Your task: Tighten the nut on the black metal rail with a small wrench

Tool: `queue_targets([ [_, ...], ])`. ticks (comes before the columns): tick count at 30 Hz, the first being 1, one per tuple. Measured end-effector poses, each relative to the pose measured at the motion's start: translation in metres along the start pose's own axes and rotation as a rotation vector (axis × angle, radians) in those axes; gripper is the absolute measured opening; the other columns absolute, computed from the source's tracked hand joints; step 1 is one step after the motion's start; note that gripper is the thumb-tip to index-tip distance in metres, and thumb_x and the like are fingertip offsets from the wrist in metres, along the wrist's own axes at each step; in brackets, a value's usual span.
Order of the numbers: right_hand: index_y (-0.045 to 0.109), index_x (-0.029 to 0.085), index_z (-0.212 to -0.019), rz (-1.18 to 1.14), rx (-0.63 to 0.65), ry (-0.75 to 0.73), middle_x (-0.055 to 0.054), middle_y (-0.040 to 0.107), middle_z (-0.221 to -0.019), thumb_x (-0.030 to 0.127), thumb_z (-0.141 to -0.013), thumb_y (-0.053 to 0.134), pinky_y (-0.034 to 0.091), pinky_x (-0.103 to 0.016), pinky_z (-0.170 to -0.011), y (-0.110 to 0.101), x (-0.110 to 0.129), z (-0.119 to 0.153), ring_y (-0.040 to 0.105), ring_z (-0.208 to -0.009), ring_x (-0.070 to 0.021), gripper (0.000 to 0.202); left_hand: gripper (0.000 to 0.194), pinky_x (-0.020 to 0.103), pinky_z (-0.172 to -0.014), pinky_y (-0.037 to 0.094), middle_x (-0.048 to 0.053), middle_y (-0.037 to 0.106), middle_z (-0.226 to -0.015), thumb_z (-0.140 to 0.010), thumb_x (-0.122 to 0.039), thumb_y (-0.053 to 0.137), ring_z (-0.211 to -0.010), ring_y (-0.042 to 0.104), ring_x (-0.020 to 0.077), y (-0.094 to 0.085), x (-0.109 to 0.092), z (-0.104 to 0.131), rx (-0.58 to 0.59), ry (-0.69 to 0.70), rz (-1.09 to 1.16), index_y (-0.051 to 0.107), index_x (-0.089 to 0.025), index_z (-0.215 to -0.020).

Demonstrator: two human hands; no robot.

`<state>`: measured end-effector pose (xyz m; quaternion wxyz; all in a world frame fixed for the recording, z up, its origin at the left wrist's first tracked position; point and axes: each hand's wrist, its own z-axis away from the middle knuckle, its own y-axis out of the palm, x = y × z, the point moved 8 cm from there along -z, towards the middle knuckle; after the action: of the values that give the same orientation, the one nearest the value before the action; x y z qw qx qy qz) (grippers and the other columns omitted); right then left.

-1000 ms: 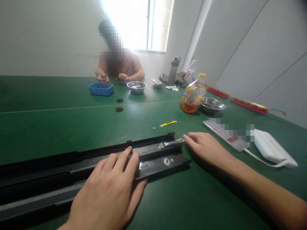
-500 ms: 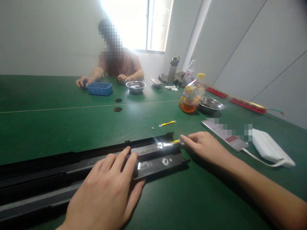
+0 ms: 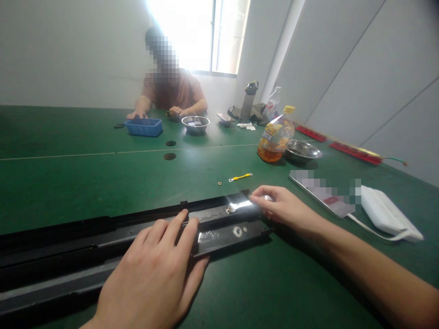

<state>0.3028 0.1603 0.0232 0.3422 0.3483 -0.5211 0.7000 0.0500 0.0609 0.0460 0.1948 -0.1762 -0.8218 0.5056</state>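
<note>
A silver wrench sits at the right end of the black rail, pinched between thumb and fingers of the right hand; the left hand spreads across the rail. On the green table, orange liquid partly fills a bottle beside a steel bowl. A person sits beyond, near a bright window.

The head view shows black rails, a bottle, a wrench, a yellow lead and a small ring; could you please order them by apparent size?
1. Black rails, cut off by the frame
2. Bottle
3. Wrench, partly behind the right hand
4. Yellow lead
5. Small ring
</note>
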Motion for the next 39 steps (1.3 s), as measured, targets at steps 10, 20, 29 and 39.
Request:
queue_targets([
  [10,0.085,0.02,-0.106,0.159,0.216,-0.245,-0.009,0.083,-0.112,0.055,-0.095,0.069,0.054,-0.039,-0.093,-0.006,0.018,-0.002,0.074,-0.104,-0.0296,0.04,0.059,0.052,-0.09,0.058,0.014,0.068,-0.142,-0.094,-0.052,0.058,-0.112,0.066,0.0331,0.0,0.0,-0.001,-0.005,0.001,-0.015,0.063,-0.017,-0.141],
  [20,0.086,0.021,-0.109,0.308,0.203,-0.415,-0.007,0.08,-0.094,0.043,-0.098,0.069,0.051,-0.032,-0.076,-0.006,0.019,-0.011,0.069,-0.085,-0.0217,0.031,0.06,0.051,-0.091,0.056,0.012,0.068,-0.144,-0.092,-0.054,0.06,-0.111,0.067,0.0317,0.005,0.003,0.001,-0.026,0.0,-0.005,0.063,-0.02,-0.141],
  [29,0.085,0.022,-0.113,0.258,0.244,-0.418,-0.006,0.079,-0.096,0.048,-0.101,0.068,0.05,-0.028,-0.074,0.001,0.013,-0.019,0.068,-0.082,-0.0187,0.033,0.059,0.045,-0.093,0.051,0.009,0.068,-0.144,-0.091,-0.056,0.062,-0.11,0.066,0.0291,0.01,0.006,0.007,-0.053,0.016,-0.019,0.063,-0.024,-0.14],
  [39,0.087,0.022,-0.106,0.18,0.193,-0.376,-0.006,0.079,-0.095,0.046,-0.1,0.069,0.047,-0.029,-0.071,-0.008,0.013,-0.016,0.068,-0.083,-0.0198,0.03,0.063,0.045,-0.099,0.045,0.008,0.06,-0.155,-0.091,-0.055,0.063,-0.114,0.065,0.0289,0.02,0.009,0.012,-0.033,0.009,-0.03,0.058,-0.026,-0.147],
])
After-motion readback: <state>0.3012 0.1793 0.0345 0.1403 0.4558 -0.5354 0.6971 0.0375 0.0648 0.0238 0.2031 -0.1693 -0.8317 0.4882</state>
